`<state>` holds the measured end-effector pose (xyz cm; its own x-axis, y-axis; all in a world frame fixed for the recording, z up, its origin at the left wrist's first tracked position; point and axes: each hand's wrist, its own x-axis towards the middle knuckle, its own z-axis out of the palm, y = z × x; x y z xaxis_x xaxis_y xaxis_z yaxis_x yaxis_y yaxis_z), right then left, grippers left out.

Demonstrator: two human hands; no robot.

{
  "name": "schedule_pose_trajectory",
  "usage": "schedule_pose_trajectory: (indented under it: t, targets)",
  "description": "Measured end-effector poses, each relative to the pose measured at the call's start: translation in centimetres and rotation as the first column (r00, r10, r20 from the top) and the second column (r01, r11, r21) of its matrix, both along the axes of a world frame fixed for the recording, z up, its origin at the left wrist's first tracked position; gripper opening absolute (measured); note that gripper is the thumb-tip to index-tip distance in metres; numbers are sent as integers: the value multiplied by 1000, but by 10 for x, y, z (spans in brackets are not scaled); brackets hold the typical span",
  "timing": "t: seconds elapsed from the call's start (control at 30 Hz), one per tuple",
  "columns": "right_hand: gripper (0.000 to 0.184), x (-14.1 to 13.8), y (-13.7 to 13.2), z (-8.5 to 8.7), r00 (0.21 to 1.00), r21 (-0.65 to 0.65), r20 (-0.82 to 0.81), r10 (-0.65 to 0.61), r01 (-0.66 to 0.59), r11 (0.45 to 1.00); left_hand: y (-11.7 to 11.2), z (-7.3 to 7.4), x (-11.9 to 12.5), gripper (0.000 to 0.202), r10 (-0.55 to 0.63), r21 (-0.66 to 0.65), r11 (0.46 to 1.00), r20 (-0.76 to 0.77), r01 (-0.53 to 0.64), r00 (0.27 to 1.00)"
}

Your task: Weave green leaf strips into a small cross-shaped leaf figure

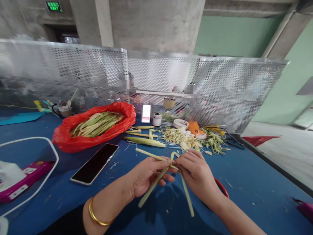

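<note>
Pale green leaf strips (154, 189) cross one another between my two hands, above the blue table. My left hand (149, 173) pinches them near the crossing point, thumb on top and the other fingers beneath. From the left side my right hand (193, 171) meets it, its fingers closed on a bent strip end at the crossing. One strip points up and left, while two hang down toward me. The right fingertips are partly hidden behind the hand. A thin red curved edge (222, 187) shows behind my right wrist.
A red plastic bag (66, 142) full of long leaves stands left, with a phone (95, 164) before it. Leaf scraps (183, 138), a husk (145, 141) and a small can (156, 119) lie ahead. A perforated metal screen (156, 75) closes the back; a purple power strip (29, 178) is far left.
</note>
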<state>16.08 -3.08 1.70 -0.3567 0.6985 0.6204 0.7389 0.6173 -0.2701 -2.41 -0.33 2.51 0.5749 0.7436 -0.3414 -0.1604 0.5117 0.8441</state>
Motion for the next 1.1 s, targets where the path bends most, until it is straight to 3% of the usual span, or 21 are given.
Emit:
schedule_pose_trajectory:
  t: [0.1,0.23,0.53,0.9,1.0,1.1]
  targets:
    - [24,-3,2,-6,998,-36,-42,48,-50,998,0,-1,2,28,47,-57,997,32,-45,998]
    - [24,-6,3,-10,991,-79,-110,70,-79,994,-1,0,2,31,-1,-61,998,57,5,998]
    - [28,-2,4,-11,999,-4,-9,48,-48,999,-2,-6,4,29,17,-17,1000,85,-16,996]
    - [28,-10,1,-17,978,-31,-174,115,-122,992,-7,-9,4,26,-1,-34,999,190,8,982]
    - [30,-10,5,-22,969,-84,-229,95,-117,990,-6,-10,5,25,12,12,1000,151,-14,989]
    - [26,-11,9,-24,917,-277,-394,65,-186,943,-6,-7,6,27,46,63,997,88,-52,995]
